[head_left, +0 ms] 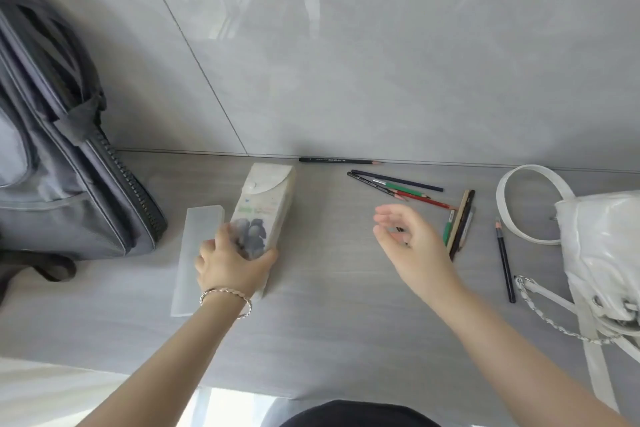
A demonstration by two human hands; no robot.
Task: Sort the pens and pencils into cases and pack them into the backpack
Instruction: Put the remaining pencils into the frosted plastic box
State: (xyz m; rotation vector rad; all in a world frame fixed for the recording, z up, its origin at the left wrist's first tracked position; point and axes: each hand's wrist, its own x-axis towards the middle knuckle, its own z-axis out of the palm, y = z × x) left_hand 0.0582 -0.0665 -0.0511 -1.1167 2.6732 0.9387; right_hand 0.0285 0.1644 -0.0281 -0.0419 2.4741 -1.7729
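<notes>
My left hand [230, 262] grips the near end of a white printed pencil case [266, 204] that lies on the grey table. A frosted flat case [199, 253] lies just left of it, partly under my hand. My right hand [412, 239] hovers with its fingers apart and curled, holding nothing, just left of a small bundle of pens [460, 222]. Several coloured pencils [398, 185] lie beyond it. One black pencil [341, 160] rests against the wall. Another dark pencil [505, 260] lies at the right. The grey backpack [62, 163] stands at the left.
A white handbag [602, 253] with a strap and chain sits at the right edge of the table. A grey tiled wall [346, 45] runs right behind the table. The table's near edge [311, 388] is close to my body.
</notes>
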